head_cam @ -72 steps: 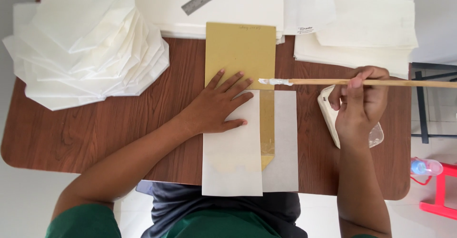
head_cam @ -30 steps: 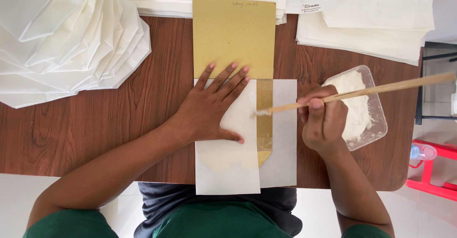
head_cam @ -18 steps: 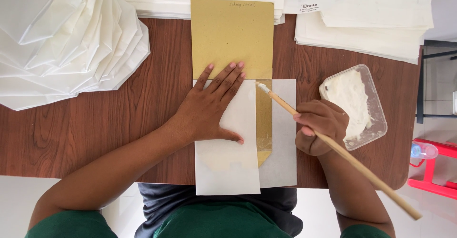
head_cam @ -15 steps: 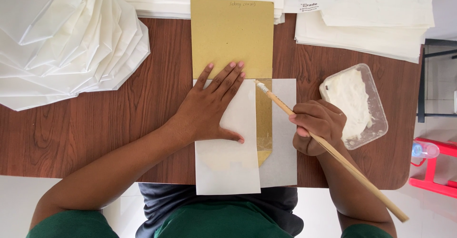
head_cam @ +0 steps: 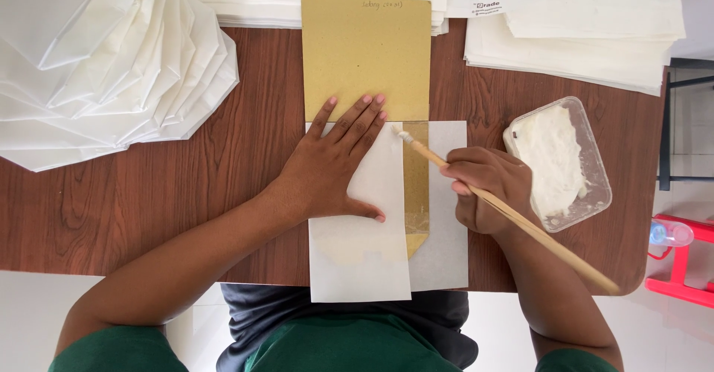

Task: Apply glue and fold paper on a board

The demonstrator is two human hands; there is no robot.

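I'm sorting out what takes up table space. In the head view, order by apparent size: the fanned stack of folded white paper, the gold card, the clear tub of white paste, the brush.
1. Fanned stack of folded white paper
2. Gold card
3. Clear tub of white paste
4. Brush: long but thin, least area.

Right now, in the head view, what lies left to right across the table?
Fanned white papers → left hand → brush tip → right hand → tub of white paste → red frame.
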